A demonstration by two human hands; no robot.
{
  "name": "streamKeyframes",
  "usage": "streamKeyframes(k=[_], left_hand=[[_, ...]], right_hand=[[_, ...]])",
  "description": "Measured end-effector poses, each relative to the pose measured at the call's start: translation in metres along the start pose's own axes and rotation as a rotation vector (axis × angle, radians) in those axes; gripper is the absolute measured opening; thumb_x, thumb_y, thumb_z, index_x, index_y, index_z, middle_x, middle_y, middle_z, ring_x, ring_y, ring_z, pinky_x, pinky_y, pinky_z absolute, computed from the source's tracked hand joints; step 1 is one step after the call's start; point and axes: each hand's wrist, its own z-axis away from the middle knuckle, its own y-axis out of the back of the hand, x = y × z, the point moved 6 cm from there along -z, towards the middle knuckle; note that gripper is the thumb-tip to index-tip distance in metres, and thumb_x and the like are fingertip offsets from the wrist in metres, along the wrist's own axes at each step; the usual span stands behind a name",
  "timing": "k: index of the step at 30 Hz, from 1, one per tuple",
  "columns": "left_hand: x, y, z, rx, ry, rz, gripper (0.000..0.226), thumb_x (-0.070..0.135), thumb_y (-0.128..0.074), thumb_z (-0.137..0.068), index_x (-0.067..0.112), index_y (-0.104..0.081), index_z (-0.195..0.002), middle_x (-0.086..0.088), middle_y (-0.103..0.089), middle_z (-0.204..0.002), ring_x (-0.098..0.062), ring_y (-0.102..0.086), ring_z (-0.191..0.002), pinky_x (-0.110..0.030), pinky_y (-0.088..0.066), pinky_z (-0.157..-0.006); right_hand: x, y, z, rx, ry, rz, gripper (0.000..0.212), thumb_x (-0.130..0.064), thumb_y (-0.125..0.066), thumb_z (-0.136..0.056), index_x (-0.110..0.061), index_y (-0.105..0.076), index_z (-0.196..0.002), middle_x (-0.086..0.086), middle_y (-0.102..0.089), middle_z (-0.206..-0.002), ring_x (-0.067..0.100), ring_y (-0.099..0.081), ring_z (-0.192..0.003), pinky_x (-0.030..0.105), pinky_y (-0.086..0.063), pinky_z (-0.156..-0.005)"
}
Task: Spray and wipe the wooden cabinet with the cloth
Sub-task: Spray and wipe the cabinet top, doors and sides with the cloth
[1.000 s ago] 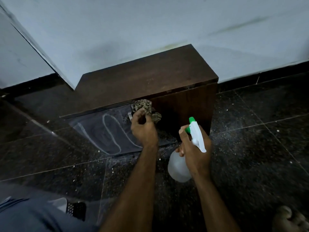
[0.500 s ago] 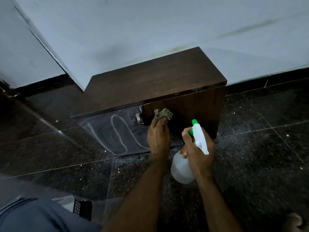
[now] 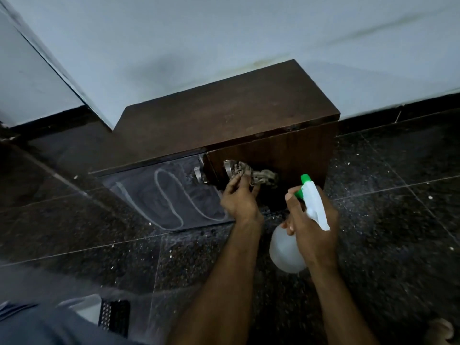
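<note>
Hands grip: left (image 3: 240, 200) bunches mottled cloth (image 3: 258, 174) against dark wooden cabinet (image 3: 273, 155), right (image 3: 311, 227) clasps spray bottle (image 3: 286, 250).

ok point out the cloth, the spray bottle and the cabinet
cloth (image 3: 263, 175), head view, on the bunched part right of the hand
spray bottle (image 3: 315, 204), head view, on its white head
cabinet (image 3: 224, 120), head view, on its top

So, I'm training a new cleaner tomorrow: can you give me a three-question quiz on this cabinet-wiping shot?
1. True or false: the left hand holds the cloth against the wooden cabinet front.
2. The spray bottle nozzle tip is: A red, B green, C black.
3. Fill in: the bottle is held by the ___ hand.

Key: 1 true; 2 B; 3 right.
</note>
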Motion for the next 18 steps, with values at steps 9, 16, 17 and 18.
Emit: streamKeyframes(k=[9, 16, 17, 18], left_hand=[[-0.039, 0.03, -0.006, 0.089, 0.185, -0.052, 0.014, -0.004, -0.061, -0.096, 0.007, -0.063, -0.105, -0.009, -0.067, -0.091, -0.028, -0.066, -0.085, -0.036, -0.058, -0.067], [-0.052, 0.025, -0.028, 0.036, 0.235, -0.018, 0.017, -0.008, -0.055, -0.098, 0.008, -0.06, -0.097, -0.012, -0.068, -0.1, -0.03, -0.066, -0.102, -0.031, -0.059, -0.065], [-0.061, 0.029, -0.034, 0.048, 0.203, -0.051, 0.022, -0.011, -0.054, -0.096, 0.01, -0.06, -0.094, -0.014, -0.069, -0.101, -0.034, -0.067, -0.102, -0.033, -0.06, -0.064], [-0.073, 0.033, -0.04, 0.047, 0.2, -0.062, 0.023, -0.011, -0.051, -0.096, 0.009, -0.062, -0.098, -0.018, -0.069, -0.105, -0.037, -0.067, -0.104, -0.036, -0.061, -0.065]], right_hand=[[0.011, 0.007, 0.005, 0.013, -0.011, 0.064, 0.01, -0.011, -0.074, -0.1, -0.021, -0.072, -0.103, 0.005, -0.061, -0.055, 0.014, -0.057, -0.042, 0.035, -0.055, -0.048], [0.028, 0.005, 0.004, -0.005, -0.001, 0.097, 0.007, -0.014, -0.075, -0.1, -0.019, -0.073, -0.103, 0.002, -0.063, -0.056, 0.015, -0.059, -0.043, 0.031, -0.054, -0.05], [0.033, 0.004, 0.004, -0.008, -0.014, 0.1, 0.005, -0.014, -0.075, -0.1, -0.016, -0.073, -0.104, 0.002, -0.063, -0.056, 0.015, -0.059, -0.042, 0.03, -0.053, -0.051], [0.038, 0.004, 0.003, -0.002, -0.025, 0.094, 0.004, -0.014, -0.075, -0.1, -0.013, -0.073, -0.104, 0.003, -0.064, -0.057, 0.015, -0.06, -0.042, 0.028, -0.053, -0.051]])
